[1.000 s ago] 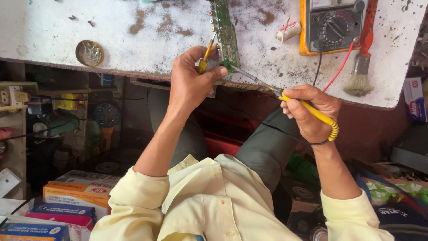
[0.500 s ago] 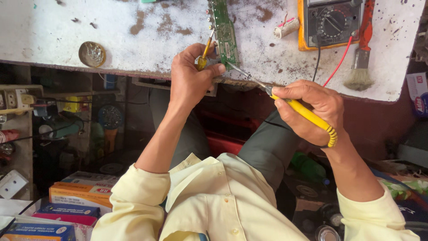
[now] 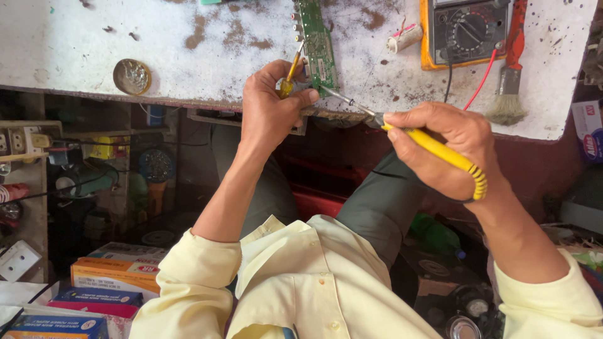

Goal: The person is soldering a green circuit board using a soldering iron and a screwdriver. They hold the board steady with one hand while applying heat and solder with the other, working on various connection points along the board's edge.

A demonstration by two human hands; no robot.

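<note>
A narrow green circuit board [image 3: 317, 44] lies on the stained white workbench [image 3: 207, 56], running away from its near edge. My left hand [image 3: 271, 103] rests at that edge and pinches a small yellow-handled tool [image 3: 290, 74] against the board's left side. My right hand [image 3: 446, 147] grips a yellow-handled soldering iron [image 3: 433, 145]; its metal tip reaches left and touches the board's near end.
An orange multimeter [image 3: 468, 30] with red and black leads sits at the back right, a brush [image 3: 507, 100] beside it. A round tin lid [image 3: 132, 76] lies left. Coloured boxes [image 3: 113, 276] are stacked below left, with cluttered shelves under the bench.
The view has closed in on the bench. My right hand has shifted slightly left, bringing the iron's tip onto the board. My left hand has stayed put with its tool.
</note>
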